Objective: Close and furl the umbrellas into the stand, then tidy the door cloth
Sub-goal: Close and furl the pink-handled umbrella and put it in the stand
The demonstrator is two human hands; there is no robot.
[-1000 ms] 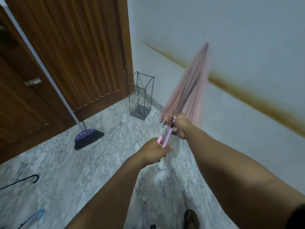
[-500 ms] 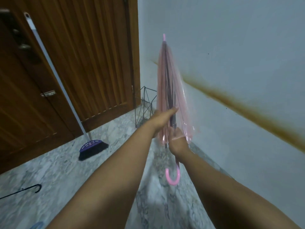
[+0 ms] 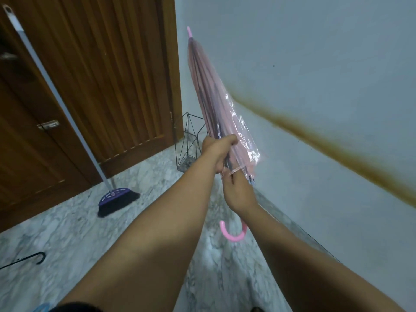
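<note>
At the centre of the view, your left hand (image 3: 217, 152) is wrapped around the lower skirt of the pink umbrella (image 3: 210, 104), fingers curled and pressed together over the gathered plastic. Your right hand (image 3: 238, 194) sits directly below it, at 6 o'clock from the left hand, closed around the shaft; its fingertips appear to pinch the thin closure strap at the canopy hem, though the exact contact is partly hidden.

The umbrella stands nearly upright, tip at 12 o'clock and leaning slightly toward 11 o'clock. Its pink hook handle (image 3: 233, 231) hangs below your right wrist. The canopy is collapsed but loose: clear folds bulge out at 3 o'clock from your left hand.

The wire stand (image 3: 188, 145) is on the floor in the corner, at 10 o'clock from your left hand, beside the wooden door (image 3: 101, 75). A broom (image 3: 117, 199) leans at 8 o'clock. A black umbrella handle (image 3: 37, 258) lies on the floor near the left edge.

Step in hand, as judged: furling. The next move calls for rotating the canopy to tighten the folds, securing the strap, then lowering the umbrella tip-first into the stand.

No brand, label or writing is legible. The door cloth is not in view.
</note>
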